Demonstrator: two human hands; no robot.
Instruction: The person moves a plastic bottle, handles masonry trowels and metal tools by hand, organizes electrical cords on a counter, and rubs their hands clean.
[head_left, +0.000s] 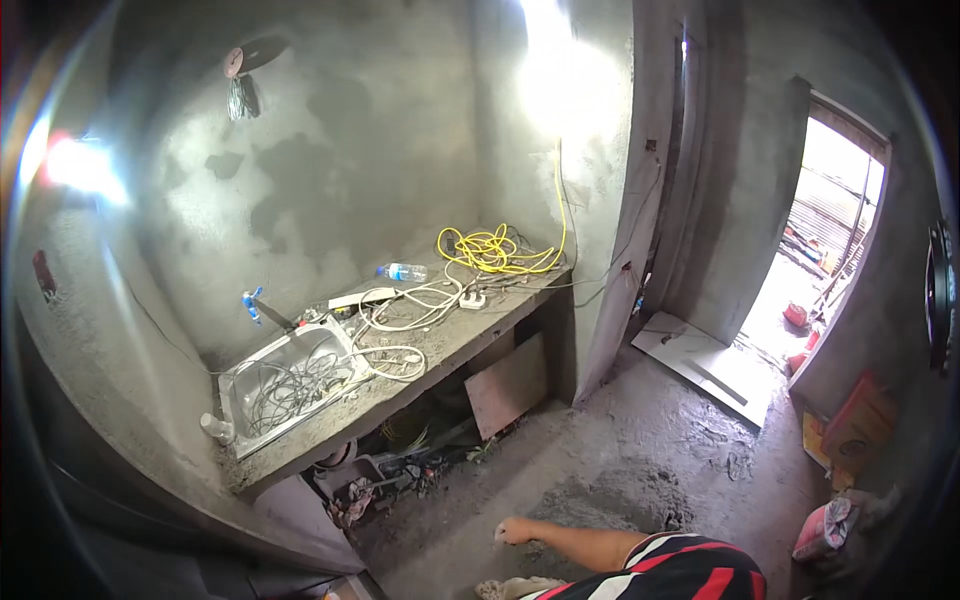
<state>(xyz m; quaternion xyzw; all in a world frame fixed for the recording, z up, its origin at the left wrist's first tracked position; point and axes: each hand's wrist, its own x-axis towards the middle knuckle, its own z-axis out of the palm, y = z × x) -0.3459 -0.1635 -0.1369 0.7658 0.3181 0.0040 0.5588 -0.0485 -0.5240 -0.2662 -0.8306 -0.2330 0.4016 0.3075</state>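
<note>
My right hand (514, 531) reaches in from the lower right, beyond a short striped sleeve (697, 562). Its fingers are curled over the grey floor, left of a rough patch of wet mortar (630, 499); whether anything lies within them is too small to tell. A beige, mottled thing (521, 588) is cut off by the bottom edge near the sleeve. It may be my left hand in a glove, but the picture does not settle this.
A concrete counter (442, 360) holds a steel sink (285, 375), yellow cable (487, 251), a white socket block (472, 300) and a plastic bottle (405, 272). A board (510, 386) leans beneath. By the bright doorway lies a white panel (705, 367); a bag (825, 529) stands right.
</note>
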